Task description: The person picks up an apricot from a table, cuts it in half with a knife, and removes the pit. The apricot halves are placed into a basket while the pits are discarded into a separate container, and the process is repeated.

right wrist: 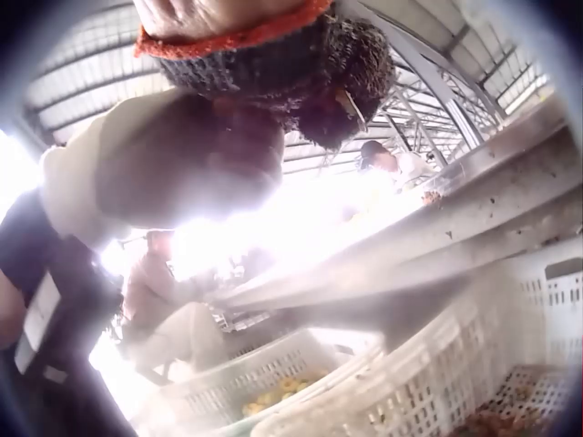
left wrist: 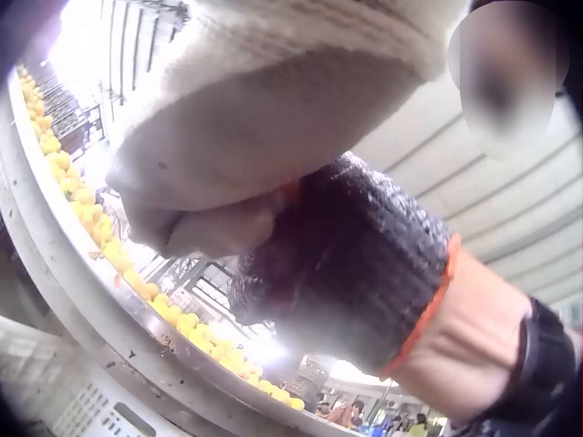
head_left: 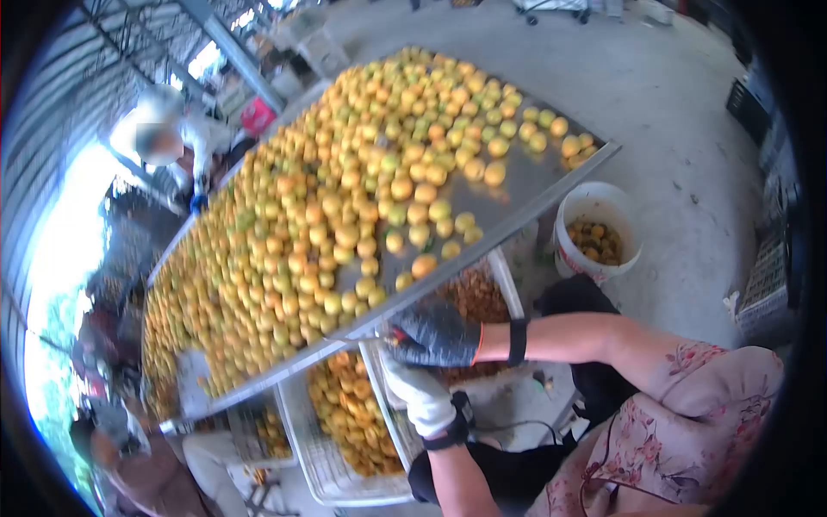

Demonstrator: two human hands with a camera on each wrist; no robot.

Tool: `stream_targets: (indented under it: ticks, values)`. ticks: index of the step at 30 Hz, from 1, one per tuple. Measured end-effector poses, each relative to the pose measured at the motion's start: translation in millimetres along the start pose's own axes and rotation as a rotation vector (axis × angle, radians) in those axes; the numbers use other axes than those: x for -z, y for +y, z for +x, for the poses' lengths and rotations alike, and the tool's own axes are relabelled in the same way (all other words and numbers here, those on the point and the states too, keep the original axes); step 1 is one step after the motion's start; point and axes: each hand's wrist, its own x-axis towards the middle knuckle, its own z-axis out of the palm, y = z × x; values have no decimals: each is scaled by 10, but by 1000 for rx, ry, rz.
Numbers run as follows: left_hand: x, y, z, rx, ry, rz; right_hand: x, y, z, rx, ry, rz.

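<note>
My left hand [head_left: 418, 392], in a white glove, and my right hand [head_left: 431, 334], in a dark grey glove with an orange cuff, meet just below the near edge of a metal sorting table [head_left: 525, 202]. Whole yellow-orange apricots [head_left: 345, 215] cover most of it. In the left wrist view the white-gloved fingers [left wrist: 219, 232] are curled in against the dark glove. A thin, pale stick-like tool [right wrist: 351, 106] juts from the right hand's curled fingers in the right wrist view. What the left hand has in its fingers I cannot tell; the gloves hide it.
Under the table edge stand a white crate [head_left: 323, 482] of opened apricots and another crate [head_left: 508, 284] with brown pits. A white bucket [head_left: 573, 263] holding fruit stands to the right. Other people sit across the table [head_left: 164, 142] and to the left [head_left: 155, 474].
</note>
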Motion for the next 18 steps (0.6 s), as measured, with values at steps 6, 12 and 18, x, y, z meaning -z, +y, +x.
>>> stream_targets:
  ticks: [6,12,18]
  values:
    - [231,400,-32,209,-239,-312,-226,69,115,-698,-54,1165]
    - [737,852,-65,-255,211,362,-397,87,-10,-573,-299,1043]
    - [563,878,-170,-119,226,577,-562,-103,12,-328,-75,841]
